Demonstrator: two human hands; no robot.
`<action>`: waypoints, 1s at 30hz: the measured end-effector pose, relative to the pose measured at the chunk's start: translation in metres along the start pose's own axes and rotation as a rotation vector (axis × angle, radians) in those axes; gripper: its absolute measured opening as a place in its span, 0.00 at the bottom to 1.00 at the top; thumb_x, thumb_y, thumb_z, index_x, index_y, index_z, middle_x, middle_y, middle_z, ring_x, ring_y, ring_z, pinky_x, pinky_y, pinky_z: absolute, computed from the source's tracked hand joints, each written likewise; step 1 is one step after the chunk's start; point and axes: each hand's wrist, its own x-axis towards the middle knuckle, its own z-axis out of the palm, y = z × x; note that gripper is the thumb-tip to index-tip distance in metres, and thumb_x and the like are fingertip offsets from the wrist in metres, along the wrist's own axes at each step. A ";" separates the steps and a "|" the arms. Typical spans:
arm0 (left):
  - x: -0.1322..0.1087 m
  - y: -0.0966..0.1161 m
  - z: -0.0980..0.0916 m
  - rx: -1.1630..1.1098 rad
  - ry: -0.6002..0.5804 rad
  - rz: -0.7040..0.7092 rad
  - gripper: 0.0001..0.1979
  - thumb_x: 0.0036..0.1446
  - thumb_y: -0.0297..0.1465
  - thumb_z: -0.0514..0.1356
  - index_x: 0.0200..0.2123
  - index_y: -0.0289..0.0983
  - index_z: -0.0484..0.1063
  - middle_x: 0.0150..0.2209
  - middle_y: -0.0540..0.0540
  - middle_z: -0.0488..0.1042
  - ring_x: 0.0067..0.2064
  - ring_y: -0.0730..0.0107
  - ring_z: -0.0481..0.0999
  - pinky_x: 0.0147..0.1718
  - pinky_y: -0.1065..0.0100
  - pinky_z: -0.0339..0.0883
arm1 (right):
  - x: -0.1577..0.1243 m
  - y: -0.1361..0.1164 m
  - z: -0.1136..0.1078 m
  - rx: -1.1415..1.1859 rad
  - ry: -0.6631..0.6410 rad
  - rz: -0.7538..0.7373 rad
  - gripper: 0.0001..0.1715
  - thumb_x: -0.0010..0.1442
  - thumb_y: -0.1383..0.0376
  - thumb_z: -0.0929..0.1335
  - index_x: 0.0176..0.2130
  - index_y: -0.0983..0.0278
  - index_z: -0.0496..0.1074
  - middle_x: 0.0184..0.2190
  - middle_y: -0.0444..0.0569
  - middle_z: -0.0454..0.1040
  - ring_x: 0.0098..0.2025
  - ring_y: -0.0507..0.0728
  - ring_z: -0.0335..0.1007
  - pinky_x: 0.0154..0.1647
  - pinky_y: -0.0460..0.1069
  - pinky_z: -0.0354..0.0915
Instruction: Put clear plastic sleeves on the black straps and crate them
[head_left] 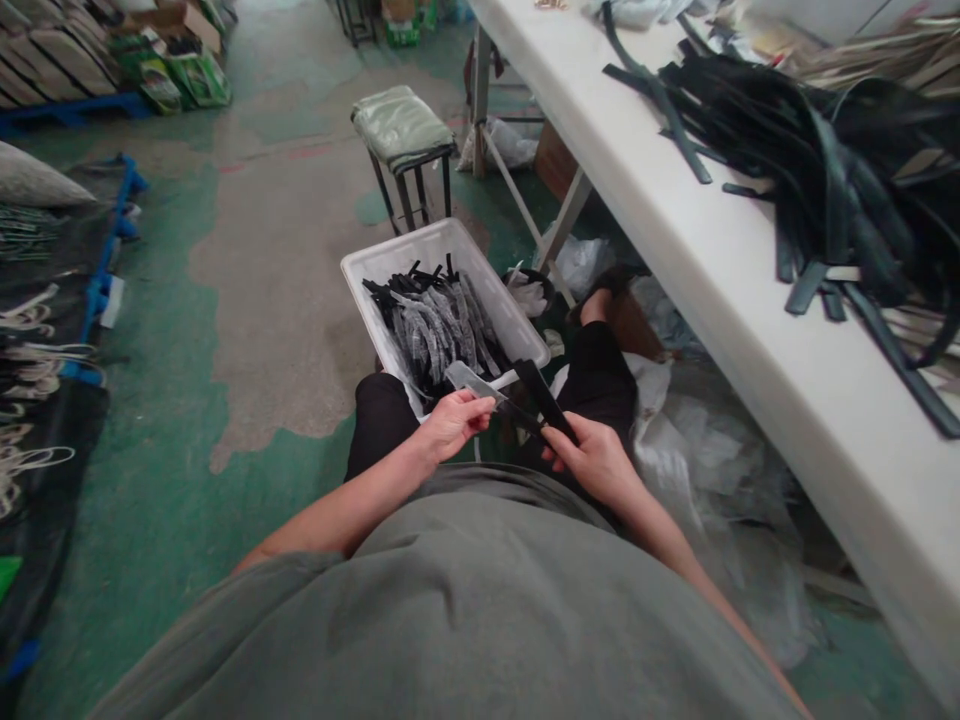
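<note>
Between my knees stands a white plastic bin [382,338] holding many black strips and clear-wrapped strips [439,325]. Just in front of my body, my left hand [456,422] pinches a clear plastic sleeve [472,381] that slants down to the right. Close beside it, my right hand [592,455] is closed round a flat black strip [541,393], whose far end points up and to the left. The sleeve's lower end reaches the fingers of my right hand; whether the strip is inside it cannot be made out.
A white table [675,240] runs along the right, with a pile of black straps [832,170] on it. A padded stool [405,130] stands beyond the bin. Plastic bags [705,470] lie under the table. Pallets with goods [56,300] are at the left.
</note>
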 end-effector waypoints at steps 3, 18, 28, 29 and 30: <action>-0.002 -0.010 0.009 0.044 -0.092 -0.063 0.15 0.37 0.31 0.73 0.25 0.32 0.71 0.21 0.52 0.70 0.22 0.82 0.67 0.24 0.76 0.63 | 0.007 -0.003 0.007 0.044 0.038 -0.044 0.15 0.61 0.56 0.64 0.30 0.64 0.70 0.23 0.46 0.76 0.20 0.51 0.70 0.21 0.45 0.63; -0.004 0.000 0.016 -0.011 -0.078 -0.124 0.11 0.43 0.25 0.70 0.26 0.32 0.69 0.21 0.53 0.69 0.22 0.82 0.68 0.24 0.77 0.67 | 0.021 0.008 -0.003 0.418 0.122 -0.029 0.15 0.58 0.55 0.68 0.33 0.65 0.74 0.28 0.46 0.77 0.25 0.51 0.71 0.25 0.45 0.65; -0.010 0.017 0.012 -0.126 -0.140 -0.271 0.09 0.46 0.23 0.68 0.26 0.33 0.69 0.21 0.53 0.68 0.22 0.82 0.68 0.24 0.77 0.67 | 0.017 0.010 0.001 0.394 0.060 -0.354 0.16 0.52 0.62 0.73 0.42 0.62 0.78 0.46 0.50 0.77 0.35 0.54 0.74 0.36 0.49 0.70; -0.009 0.012 0.013 -0.109 -0.154 -0.264 0.09 0.45 0.24 0.69 0.27 0.33 0.70 0.22 0.53 0.69 0.22 0.81 0.68 0.24 0.77 0.66 | 0.018 0.005 0.006 0.354 0.068 -0.446 0.13 0.53 0.63 0.73 0.41 0.61 0.78 0.48 0.51 0.77 0.41 0.56 0.74 0.42 0.51 0.70; -0.008 0.008 0.014 -0.093 -0.167 -0.254 0.09 0.45 0.25 0.69 0.28 0.32 0.71 0.23 0.52 0.70 0.23 0.81 0.69 0.24 0.77 0.66 | 0.020 0.002 0.010 0.316 0.084 -0.513 0.10 0.54 0.64 0.72 0.39 0.61 0.78 0.48 0.51 0.77 0.44 0.57 0.74 0.46 0.51 0.69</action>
